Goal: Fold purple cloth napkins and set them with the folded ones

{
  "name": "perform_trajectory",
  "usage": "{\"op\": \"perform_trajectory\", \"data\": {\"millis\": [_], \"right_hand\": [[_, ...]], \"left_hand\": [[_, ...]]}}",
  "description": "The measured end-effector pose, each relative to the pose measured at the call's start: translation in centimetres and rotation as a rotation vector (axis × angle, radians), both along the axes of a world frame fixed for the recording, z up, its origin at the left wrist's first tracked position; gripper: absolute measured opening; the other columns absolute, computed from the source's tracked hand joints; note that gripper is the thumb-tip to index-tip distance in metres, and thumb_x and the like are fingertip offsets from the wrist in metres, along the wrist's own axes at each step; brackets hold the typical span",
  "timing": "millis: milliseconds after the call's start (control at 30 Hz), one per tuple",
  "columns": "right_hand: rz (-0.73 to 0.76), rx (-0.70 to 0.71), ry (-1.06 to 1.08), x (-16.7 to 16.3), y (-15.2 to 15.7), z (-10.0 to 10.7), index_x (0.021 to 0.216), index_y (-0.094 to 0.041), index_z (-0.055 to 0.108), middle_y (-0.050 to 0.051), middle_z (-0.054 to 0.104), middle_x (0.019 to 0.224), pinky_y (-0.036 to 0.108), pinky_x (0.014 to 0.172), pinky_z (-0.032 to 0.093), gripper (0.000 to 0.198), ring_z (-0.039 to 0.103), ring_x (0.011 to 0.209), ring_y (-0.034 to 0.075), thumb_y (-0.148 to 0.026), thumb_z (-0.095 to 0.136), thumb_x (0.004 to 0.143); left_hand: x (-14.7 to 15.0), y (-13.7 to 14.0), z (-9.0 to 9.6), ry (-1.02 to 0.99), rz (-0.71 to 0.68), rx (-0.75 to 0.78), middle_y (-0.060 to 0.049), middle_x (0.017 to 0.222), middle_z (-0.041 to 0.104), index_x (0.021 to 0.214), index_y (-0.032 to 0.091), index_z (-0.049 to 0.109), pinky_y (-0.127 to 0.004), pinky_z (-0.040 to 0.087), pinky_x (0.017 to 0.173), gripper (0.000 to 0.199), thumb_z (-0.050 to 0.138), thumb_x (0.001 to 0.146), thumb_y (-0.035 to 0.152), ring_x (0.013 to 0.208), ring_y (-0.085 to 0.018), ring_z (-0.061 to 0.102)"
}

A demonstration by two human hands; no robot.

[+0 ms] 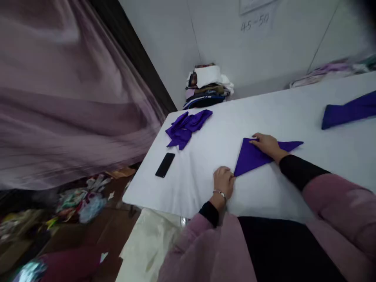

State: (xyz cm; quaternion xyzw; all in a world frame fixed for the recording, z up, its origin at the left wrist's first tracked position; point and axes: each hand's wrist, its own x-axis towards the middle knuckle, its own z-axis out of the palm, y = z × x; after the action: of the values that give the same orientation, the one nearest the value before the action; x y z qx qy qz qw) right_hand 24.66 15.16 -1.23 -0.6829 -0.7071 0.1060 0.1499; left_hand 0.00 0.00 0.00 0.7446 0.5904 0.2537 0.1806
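A purple piece of cloth (249, 157) lies flat on the white-covered table in front of me, in a roughly triangular shape with a thin point reaching right. My left hand (223, 181), with a bracelet at the wrist, pinches its lower left corner. Across the upper part of the same cloth lies my right hand (266, 145), fingers bent on its top edge near the upper left corner; whether it grips the fabric or only presses is hard to tell.
The white table (202, 168) also bears a crumpled purple cloth (185, 129), a black phone (165, 165) and another purple cloth (349, 109) at right. Folded fabrics (205, 88) are stacked by the wall. A pinkish curtain (73, 94) hangs left, with cluttered floor below.
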Motion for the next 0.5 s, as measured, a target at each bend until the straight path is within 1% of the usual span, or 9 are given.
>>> {"op": "perform_trajectory", "data": {"millis": [167, 333, 500], "right_hand": [[0.026, -0.002, 0.031, -0.15, -0.15, 0.41, 0.116, -0.018, 0.059, 0.011, 0.069, 0.105, 0.030, 0.071, 0.042, 0.044, 0.062, 0.096, 0.024, -0.049, 0.050, 0.086], [0.027, 0.004, 0.047, -0.27, -0.05, 0.37, 0.114, -0.018, 0.060, 0.010, 0.070, 0.104, 0.030, 0.071, 0.043, 0.042, 0.062, 0.097, 0.026, -0.047, 0.050, 0.086], [0.043, 0.016, 0.065, -0.31, 0.03, 0.15, 0.114, -0.019, 0.060, 0.009, 0.069, 0.106, 0.031, 0.074, 0.044, 0.041, 0.062, 0.097, 0.025, -0.047, 0.050, 0.085]], "left_hand": [[-0.35, -0.32, 0.04, 0.012, -0.048, 0.033, -0.001, 0.103, 0.061, 0.077, 0.021, 0.064, -0.039, 0.037, 0.100, 0.009, 0.060, 0.077, 0.013, 0.111, -0.019, 0.049], [-0.46, -0.45, 0.09, 0.032, -0.039, 0.074, -0.002, 0.102, 0.062, 0.078, 0.021, 0.063, -0.041, 0.039, 0.101, 0.012, 0.059, 0.076, 0.011, 0.113, -0.021, 0.050], [-0.58, -0.44, 0.32, 0.098, -0.061, 0.114, -0.003, 0.101, 0.063, 0.080, 0.021, 0.063, -0.044, 0.039, 0.103, 0.014, 0.058, 0.076, 0.009, 0.114, -0.023, 0.050]]}}
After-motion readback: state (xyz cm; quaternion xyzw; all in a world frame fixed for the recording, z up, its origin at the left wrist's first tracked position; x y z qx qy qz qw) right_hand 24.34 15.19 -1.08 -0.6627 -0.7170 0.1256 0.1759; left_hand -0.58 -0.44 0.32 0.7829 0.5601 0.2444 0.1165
